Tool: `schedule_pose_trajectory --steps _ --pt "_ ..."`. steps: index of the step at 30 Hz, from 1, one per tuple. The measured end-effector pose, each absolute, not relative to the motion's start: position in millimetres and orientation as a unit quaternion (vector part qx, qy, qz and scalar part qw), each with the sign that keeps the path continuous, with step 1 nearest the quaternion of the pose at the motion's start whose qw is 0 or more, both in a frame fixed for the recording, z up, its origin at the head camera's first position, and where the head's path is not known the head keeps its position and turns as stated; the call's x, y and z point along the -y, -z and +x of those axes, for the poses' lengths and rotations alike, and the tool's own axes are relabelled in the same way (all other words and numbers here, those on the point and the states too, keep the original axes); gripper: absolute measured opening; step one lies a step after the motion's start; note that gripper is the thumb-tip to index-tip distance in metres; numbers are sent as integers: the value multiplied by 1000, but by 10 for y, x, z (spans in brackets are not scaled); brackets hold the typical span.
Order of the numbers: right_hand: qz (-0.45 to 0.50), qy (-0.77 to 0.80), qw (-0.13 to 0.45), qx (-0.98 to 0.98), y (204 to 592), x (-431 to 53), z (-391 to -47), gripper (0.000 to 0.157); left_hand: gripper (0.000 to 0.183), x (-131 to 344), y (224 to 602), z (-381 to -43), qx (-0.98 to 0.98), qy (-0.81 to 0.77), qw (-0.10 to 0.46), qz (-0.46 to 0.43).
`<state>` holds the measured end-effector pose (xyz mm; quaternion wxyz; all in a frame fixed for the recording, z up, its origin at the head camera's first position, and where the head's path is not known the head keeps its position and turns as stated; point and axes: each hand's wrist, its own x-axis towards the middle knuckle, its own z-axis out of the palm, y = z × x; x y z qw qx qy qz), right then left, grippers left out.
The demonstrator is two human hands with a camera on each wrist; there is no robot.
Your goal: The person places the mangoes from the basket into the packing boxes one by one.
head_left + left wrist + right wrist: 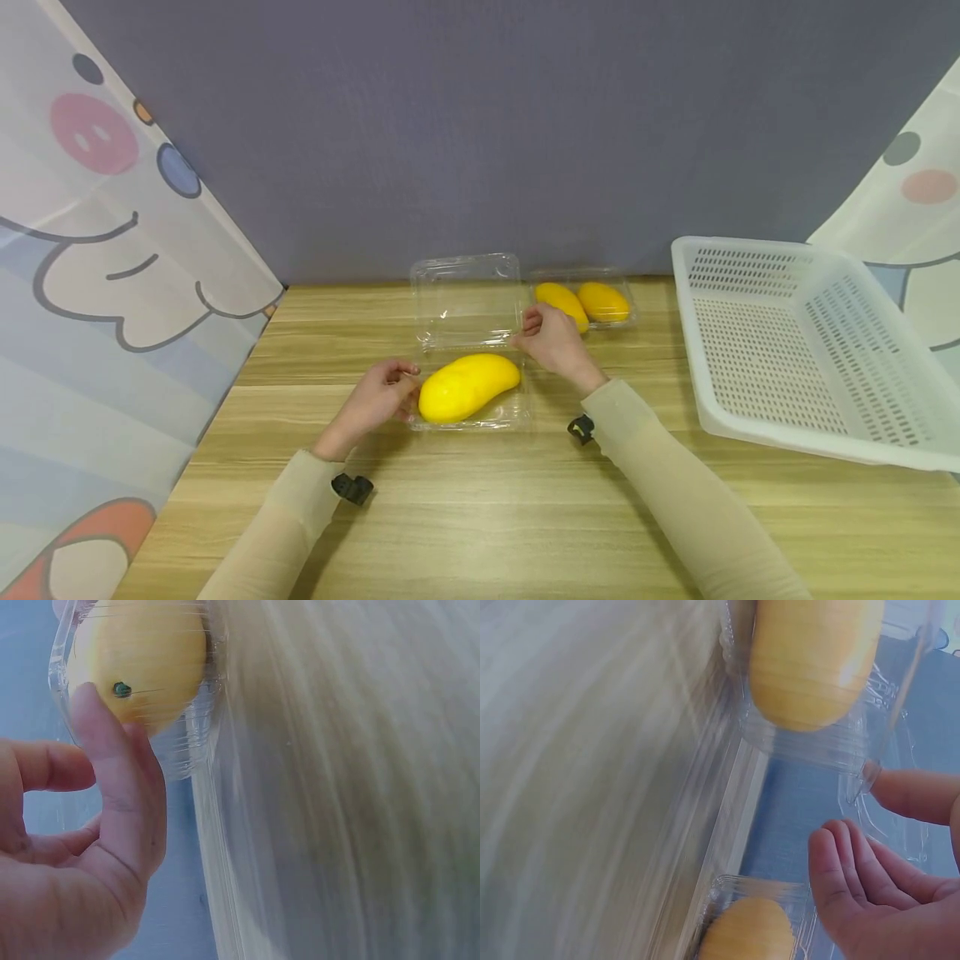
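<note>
A large yellow mango (468,387) lies in the base of a clear plastic clamshell box (510,412), whose lid (465,304) stands swung open toward the back. At the box's left end is my left hand (382,396); in the left wrist view its fingers (120,780) reach up against the clear wall, with the thumb bent beside them. My right hand (555,342) is by the box's right side near the hinge. There its thumb (911,795) touches the box's corner, while the other fingers are loosely bent and apart from it.
Behind my right hand, a second clear box (633,312) holds two smaller mangoes (603,302). A white perforated plastic basket (701,367) sits at the right of the wooden table (480,517). A grey panel (480,142) rises along the back edge, with printed cloths at both sides.
</note>
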<state>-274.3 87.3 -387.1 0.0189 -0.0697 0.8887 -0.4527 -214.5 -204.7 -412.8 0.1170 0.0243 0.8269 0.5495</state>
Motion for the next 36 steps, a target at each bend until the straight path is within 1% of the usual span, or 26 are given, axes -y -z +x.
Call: schedule_pose_trajectory --steps 9,15,23,29,36 --pt "-79 504 8 -860 3874 -848 -2752 53 32 2042 4140 -2139 -827 -549 122 15" --pt "-83 532 -8 -843 3850 -858 -2778 47 30 2047 4126 -2139 -823 -554 129 6" --pt "-87 544 -34 -834 3795 -882 -2788 41 33 2041 4119 -2135 -818 -560 131 10" --pt "-87 549 -52 -830 3743 -906 -2796 33 31 2034 4135 -2145 -817 -561 133 0" --pt "-95 566 -66 -816 3638 -929 -2798 30 32 2022 4139 -2148 -812 -569 129 4"
